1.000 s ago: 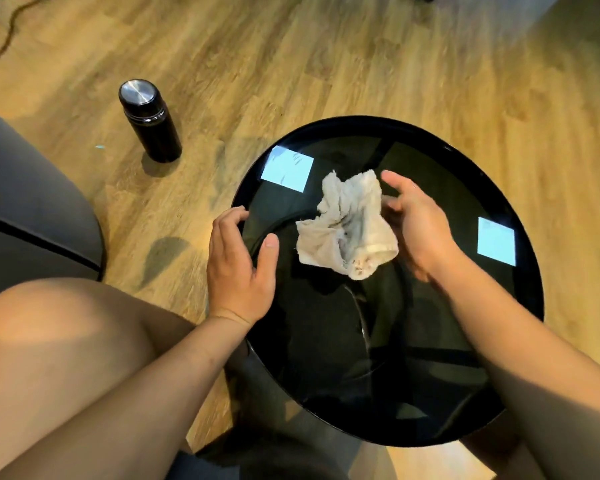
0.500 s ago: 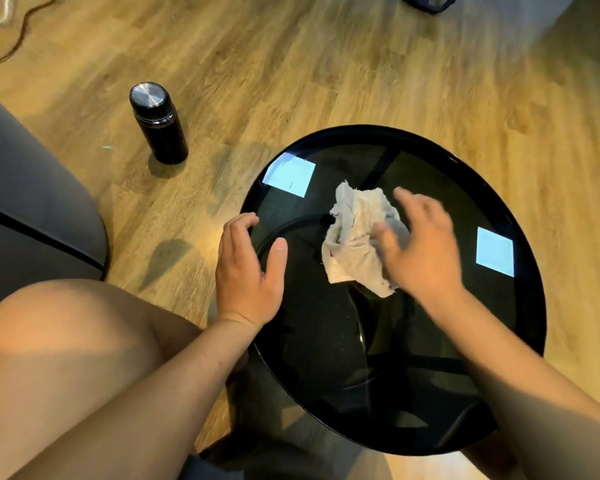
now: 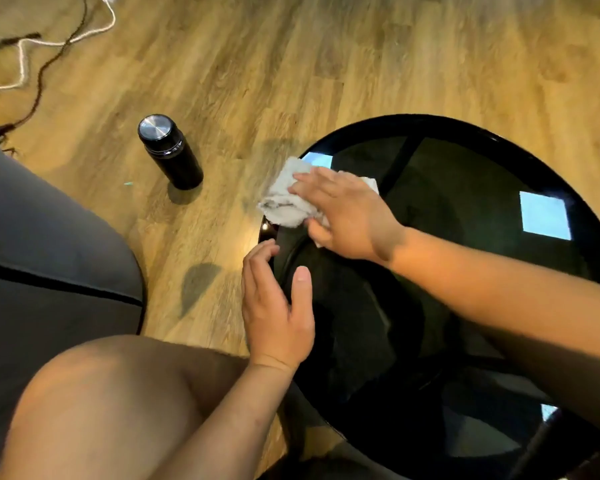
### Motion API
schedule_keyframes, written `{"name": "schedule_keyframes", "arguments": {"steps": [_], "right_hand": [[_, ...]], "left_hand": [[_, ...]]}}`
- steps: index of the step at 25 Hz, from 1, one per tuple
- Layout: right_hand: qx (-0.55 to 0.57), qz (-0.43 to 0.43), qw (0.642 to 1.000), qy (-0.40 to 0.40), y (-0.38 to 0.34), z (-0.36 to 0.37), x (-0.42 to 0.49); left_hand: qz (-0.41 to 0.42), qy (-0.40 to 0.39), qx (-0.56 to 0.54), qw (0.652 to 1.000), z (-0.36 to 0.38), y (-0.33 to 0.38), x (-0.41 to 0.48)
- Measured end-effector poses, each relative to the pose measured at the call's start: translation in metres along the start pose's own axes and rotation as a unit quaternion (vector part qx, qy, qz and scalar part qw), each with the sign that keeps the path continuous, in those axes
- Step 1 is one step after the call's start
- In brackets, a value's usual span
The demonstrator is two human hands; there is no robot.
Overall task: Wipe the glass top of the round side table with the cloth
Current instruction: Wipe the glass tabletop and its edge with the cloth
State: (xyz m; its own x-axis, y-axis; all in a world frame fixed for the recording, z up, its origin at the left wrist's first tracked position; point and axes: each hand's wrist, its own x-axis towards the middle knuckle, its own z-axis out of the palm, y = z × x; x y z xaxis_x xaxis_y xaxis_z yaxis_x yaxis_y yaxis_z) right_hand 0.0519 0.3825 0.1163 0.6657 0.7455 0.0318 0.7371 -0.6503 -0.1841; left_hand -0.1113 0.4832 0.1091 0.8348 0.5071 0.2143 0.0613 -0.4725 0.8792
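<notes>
The round side table (image 3: 465, 174) has a dark glass top with a black rim and fills the right half of the view. A crumpled white cloth (image 3: 284, 202) lies at the table's far left edge, partly hanging over the rim. My right hand (image 3: 347, 216) presses flat on the cloth, fingers spread over it. My left hand (image 3: 278, 306) grips the near left rim of the table, thumb on the glass and fingers curled over the edge.
A black flask (image 3: 170, 152) with a steel lid stands on the wooden floor left of the table. Cables (image 3: 32, 53) trail across the floor at the far left. A grey cushion (image 3: 49, 254) and my bare knee (image 3: 111, 403) sit at lower left.
My right hand has swept the cloth from the middle of the glass out to the far left rim. My left hand has stayed on the near rim.
</notes>
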Motion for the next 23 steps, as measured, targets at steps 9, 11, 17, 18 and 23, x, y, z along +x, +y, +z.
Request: {"name": "schedule_keyframes", "arguments": {"steps": [9, 11, 17, 18, 23], "right_hand": [[0.021, 0.424, 0.903, 0.072, 0.196, -0.057, -0.068], [0.008, 0.466, 0.882, 0.071, 0.207, -0.063, -0.084], [0.027, 0.311, 0.941, 0.129, 0.091, -0.028, -0.033], [0.049, 0.273, 0.952, 0.134, 0.061, -0.022, -0.029], [0.106, 0.014, 0.994, 0.009, -0.083, -0.007, -0.112]], "left_hand": [[-0.016, -0.013, -0.018, 1.000, -0.003, 0.003, 0.000], [-0.017, -0.010, -0.023, 1.000, -0.002, 0.003, 0.002], [-0.013, -0.015, -0.022, 1.000, -0.002, 0.003, 0.000], [-0.012, -0.015, -0.022, 1.000, -0.002, 0.002, 0.000], [-0.020, 0.013, -0.053, 0.998, -0.004, 0.006, -0.002]]}}
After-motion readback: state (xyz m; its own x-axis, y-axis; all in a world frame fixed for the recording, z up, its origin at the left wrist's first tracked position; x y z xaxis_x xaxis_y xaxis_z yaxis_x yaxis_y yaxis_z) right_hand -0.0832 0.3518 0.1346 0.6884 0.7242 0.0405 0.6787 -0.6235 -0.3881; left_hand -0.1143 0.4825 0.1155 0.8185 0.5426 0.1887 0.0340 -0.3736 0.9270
